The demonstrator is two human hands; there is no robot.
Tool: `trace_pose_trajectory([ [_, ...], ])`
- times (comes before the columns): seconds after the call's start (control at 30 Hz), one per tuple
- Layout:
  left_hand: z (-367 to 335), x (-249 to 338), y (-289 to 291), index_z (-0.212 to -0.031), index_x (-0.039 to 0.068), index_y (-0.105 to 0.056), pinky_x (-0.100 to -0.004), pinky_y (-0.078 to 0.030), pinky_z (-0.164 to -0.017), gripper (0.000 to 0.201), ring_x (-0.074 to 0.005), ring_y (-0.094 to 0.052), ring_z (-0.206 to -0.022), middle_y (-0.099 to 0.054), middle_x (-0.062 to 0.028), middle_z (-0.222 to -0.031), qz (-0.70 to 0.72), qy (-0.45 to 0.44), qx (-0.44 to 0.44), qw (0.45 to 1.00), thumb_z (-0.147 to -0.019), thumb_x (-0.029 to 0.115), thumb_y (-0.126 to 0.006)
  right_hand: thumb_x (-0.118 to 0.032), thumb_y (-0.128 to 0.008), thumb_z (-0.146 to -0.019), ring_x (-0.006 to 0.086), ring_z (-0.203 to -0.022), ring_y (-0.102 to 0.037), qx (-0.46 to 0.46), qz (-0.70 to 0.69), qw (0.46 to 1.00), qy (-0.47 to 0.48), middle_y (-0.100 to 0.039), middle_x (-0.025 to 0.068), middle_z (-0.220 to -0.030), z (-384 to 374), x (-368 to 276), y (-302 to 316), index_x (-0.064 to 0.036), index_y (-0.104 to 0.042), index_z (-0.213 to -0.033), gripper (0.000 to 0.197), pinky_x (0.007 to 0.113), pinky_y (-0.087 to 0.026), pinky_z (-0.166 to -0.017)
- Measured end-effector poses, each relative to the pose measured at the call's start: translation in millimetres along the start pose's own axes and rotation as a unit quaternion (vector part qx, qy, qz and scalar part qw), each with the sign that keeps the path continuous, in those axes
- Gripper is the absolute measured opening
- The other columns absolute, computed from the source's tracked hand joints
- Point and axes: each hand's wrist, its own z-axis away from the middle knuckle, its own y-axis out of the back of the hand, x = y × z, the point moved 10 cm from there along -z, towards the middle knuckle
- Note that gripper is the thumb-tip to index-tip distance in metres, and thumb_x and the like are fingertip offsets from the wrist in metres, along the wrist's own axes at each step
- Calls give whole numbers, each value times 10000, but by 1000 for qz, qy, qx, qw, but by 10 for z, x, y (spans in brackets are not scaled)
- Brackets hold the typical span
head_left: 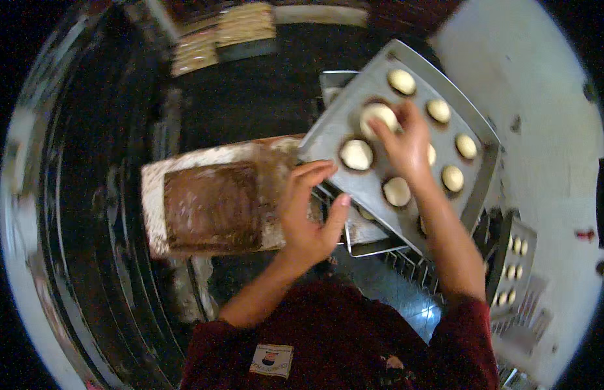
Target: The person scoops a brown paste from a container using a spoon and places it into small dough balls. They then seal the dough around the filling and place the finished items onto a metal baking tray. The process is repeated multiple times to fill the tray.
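A grey metal baking tray [336, 130] lies at an angle on the right, with several pale dough balls spaced over it. My right hand [407, 144] reaches over the tray, its thumb and fingers closed around one dough ball [373, 117]. Just in front of that one sits another dough ball [356, 155], somewhat flattened. My left hand [308, 218] is held beside the tray's near left edge, thumb and fingers apart with nothing between them. Part of the dough on the tray is covered by my right forearm.
Left of the tray is a flour-dusted board [154, 195] bearing a brown rectangular patch [211, 208]. Another tray [380, 248] shows beneath the upper one. At the lower right stands a further tray of small dough pieces [512, 272]. Stacked pale yellowish blocks [245, 25] are at the back.
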Motion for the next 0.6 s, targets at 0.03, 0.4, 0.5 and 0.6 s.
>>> trace_pose_trajectory([
  [0.03, 141, 0, -6, -1273, -25, -583, -414, -410, -1094, 415, -327, -554, -1255, -582, -223, -1333, 12, -7, 51, 999, -907, 132, -699, -161, -824, -823, 300, -985, -706, 22, -119, 993, -13, -714, 182, -1007, 332, -69, 45, 9, -673, -1097, 356, 417, -559, -855],
  [0.4, 2072, -101, 90, -1019, 12, -641, -323, -545, -760, 266, -211, -679, -838, -692, -90, -911, 154, 287, -50, 944, -859, 172, -781, -410, -552, -1069, 92, -673, -521, -122, -501, 725, -457, -565, -3, -720, 3273, 29, -544, -83, -577, -775, 440, 276, -422, -612],
  [0.5, 2756, -396, 306, -1091, 21, -685, -335, -562, -876, 404, -187, -698, -966, -735, -85, -1046, -57, 220, -114, 967, -758, 154, -871, -276, -663, -1013, 234, -1114, -637, -261, -225, 936, -70, -625, 162, -1277, 3280, -502, -446, -75, -615, -820, 283, 343, -515, -899],
  [0.6, 3318, -656, 541, -1156, 31, -689, -352, -557, -919, 474, -187, -698, -1025, -733, -105, -1148, 14, 382, 31, 923, -740, 149, -883, -143, -784, -891, 329, -1366, -499, -220, -290, 931, -8, -444, 199, -1531, 3439, -769, -607, -49, -604, -997, 229, 434, -447, -1073],
])
